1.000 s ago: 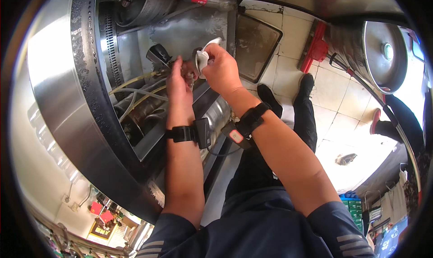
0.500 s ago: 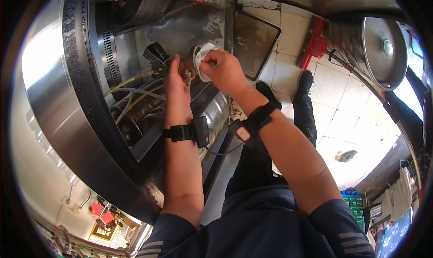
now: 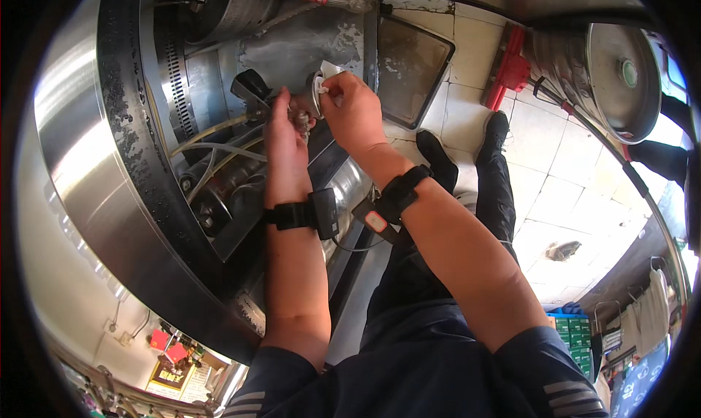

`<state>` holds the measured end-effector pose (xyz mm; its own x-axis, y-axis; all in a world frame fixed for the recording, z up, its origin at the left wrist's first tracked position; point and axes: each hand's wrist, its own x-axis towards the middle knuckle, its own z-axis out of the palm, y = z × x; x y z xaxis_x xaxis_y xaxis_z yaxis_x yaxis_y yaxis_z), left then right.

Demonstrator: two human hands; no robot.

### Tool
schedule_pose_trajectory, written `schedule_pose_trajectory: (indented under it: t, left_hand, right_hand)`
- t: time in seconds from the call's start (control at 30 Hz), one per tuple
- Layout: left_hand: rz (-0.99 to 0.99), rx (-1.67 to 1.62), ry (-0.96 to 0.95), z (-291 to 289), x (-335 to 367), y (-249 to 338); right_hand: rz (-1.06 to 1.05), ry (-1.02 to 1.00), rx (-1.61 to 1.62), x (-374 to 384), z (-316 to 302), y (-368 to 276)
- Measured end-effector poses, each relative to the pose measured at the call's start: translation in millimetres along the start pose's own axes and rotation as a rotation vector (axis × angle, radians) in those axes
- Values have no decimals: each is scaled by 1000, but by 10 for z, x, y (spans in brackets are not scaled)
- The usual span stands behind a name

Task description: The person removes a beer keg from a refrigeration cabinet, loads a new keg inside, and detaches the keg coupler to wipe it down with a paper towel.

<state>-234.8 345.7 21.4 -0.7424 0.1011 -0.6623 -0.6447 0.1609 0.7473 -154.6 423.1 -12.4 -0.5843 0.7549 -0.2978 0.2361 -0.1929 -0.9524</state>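
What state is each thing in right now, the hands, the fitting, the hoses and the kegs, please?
Left hand: closed around the small metal fitting.
Right hand: pinching a white piece beside the fitting.
Hoses: looped loosely inside the open steel cabinet.
Steel keg: standing upright on the tiled floor.
Dark tray: leaning at the cabinet's edge.

A small dull metal fitting (image 3: 298,116) is pinched by the left hand (image 3: 283,129), and a piece of white, matt cloth or paper (image 3: 326,75) is gripped by the right hand (image 3: 354,108). The curved cabinet rim (image 3: 80,148) is seen as brushed, glossy steel, scuffed and stained along its inner edge. The keg (image 3: 610,71) is made of shiny metal, and the floor tiles (image 3: 562,192) are pale, smooth and worn.
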Motion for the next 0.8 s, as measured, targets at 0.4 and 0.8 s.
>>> schedule_pose_trajectory:
  t: [0.4, 0.8]
  left_hand:
    - [14, 1, 21, -88, 98, -58]
    - [9, -37, -19, -44, 51, -31]
  right_hand:
    - [186, -234, -76, -156, -206, 178]
    - [-20, -324, -81, 18, -294, 55]
